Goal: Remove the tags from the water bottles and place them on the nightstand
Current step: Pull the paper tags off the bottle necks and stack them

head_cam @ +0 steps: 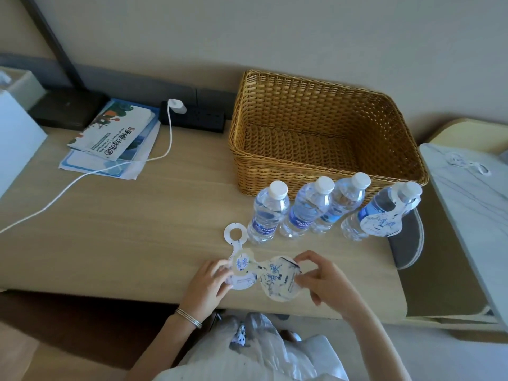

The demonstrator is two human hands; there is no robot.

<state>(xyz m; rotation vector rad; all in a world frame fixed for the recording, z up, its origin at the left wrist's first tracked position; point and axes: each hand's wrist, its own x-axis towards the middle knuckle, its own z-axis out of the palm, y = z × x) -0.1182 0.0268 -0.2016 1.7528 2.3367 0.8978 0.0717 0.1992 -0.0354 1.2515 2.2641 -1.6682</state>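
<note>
Several clear water bottles with white caps stand in a row on the wooden nightstand [110,215], in front of a wicker basket. The rightmost bottle [379,210] wears a white-and-blue paper tag [380,224] round its neck; the left bottle [268,213] and its neighbours are bare. Near the front edge lie loose tags [277,279], overlapping, one with its ring [235,234] pointing toward the bottles. My left hand [206,284] pinches the left end of these tags. My right hand [321,279] pinches the right end.
An empty wicker basket [324,171] stands at the back right. Brochures [115,133], a black power strip [192,118] and a white charger cable [110,169] lie at the back left. A grey-white surface [472,204] borders the right edge. A plastic bag [264,345] lies on my lap.
</note>
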